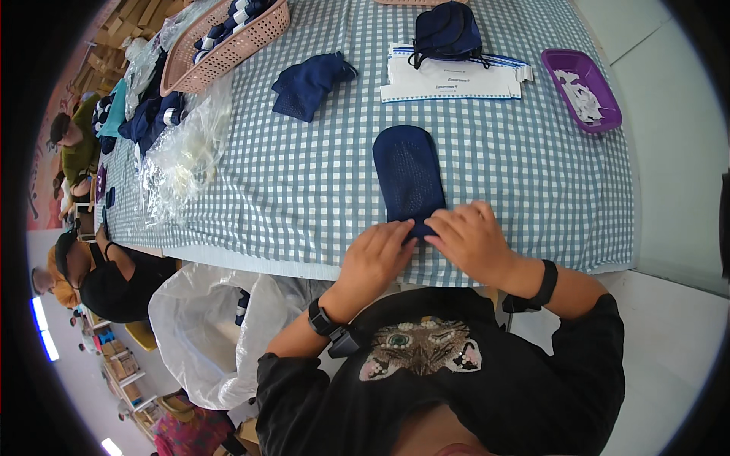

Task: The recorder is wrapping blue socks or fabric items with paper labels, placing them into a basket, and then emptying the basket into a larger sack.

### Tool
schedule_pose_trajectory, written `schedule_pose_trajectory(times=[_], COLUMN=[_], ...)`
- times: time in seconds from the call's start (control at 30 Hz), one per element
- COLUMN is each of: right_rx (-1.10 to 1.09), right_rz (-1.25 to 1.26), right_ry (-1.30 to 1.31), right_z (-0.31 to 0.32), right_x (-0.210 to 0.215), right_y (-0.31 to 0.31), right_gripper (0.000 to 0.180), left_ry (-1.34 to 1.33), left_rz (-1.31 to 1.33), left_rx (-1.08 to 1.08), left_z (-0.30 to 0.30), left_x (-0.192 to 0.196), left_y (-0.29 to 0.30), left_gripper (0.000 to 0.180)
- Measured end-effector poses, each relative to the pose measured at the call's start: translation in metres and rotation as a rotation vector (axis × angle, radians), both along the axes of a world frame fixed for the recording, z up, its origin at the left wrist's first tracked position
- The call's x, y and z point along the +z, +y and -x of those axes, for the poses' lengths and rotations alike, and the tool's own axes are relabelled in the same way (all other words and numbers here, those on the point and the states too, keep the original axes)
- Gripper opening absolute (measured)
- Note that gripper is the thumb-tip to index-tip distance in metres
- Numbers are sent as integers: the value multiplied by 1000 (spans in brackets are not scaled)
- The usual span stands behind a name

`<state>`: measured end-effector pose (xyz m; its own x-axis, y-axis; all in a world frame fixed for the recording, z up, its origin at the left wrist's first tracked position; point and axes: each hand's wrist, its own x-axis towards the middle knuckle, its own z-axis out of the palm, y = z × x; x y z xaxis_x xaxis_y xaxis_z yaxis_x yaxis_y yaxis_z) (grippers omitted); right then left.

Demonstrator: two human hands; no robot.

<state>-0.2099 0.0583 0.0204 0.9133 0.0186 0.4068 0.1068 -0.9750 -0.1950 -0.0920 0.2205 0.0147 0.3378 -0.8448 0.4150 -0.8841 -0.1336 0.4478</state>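
A heap of clear plastic bags (182, 152) lies at the left of the checked table (304, 175), below a pink basket (228, 45). Further right sits a crumpled navy sock (308, 83). The left hand (372, 254) presses flat on the near end of a flat navy sock (407, 171), its grip not closed around it. The right hand (471, 239), just beside, pinches the sock's near edge. Far right stands a purple tray (604, 99).

Bright, even daylight with soft, faint shadows; sharp in the centre, strong fisheye bending and black vignette at the rim.
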Motion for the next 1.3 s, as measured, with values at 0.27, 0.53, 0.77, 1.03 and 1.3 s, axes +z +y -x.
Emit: schedule_pose_trajectory(times=[0.27, 0.53, 0.77, 1.03, 1.3], right_rx=[-210, 29, 8, -200, -2], right_rz=[-429, 79, -86, -246, 121], right_ry=[211, -88, 21, -20, -123], right_z=[-34, -17, -38, -68, -48], right_x=[-2, -6, 1, 0, -5], right_y=[-20, -13, -24, -31, -35], right_gripper=[20, 20, 26, 20, 25], left_ry=[25, -178, -62, -120, -200], left_rz=[-30, -72, -51, 18, -44], left_rx=[342, 66, 101, 331, 22], left_z=[-11, -8, -29, -40, -42], left_x=[15, 1, 1, 11, 8], left_y=[-28, -13, -18, -49, -35], left_gripper=[23, 40, 31, 18, 30])
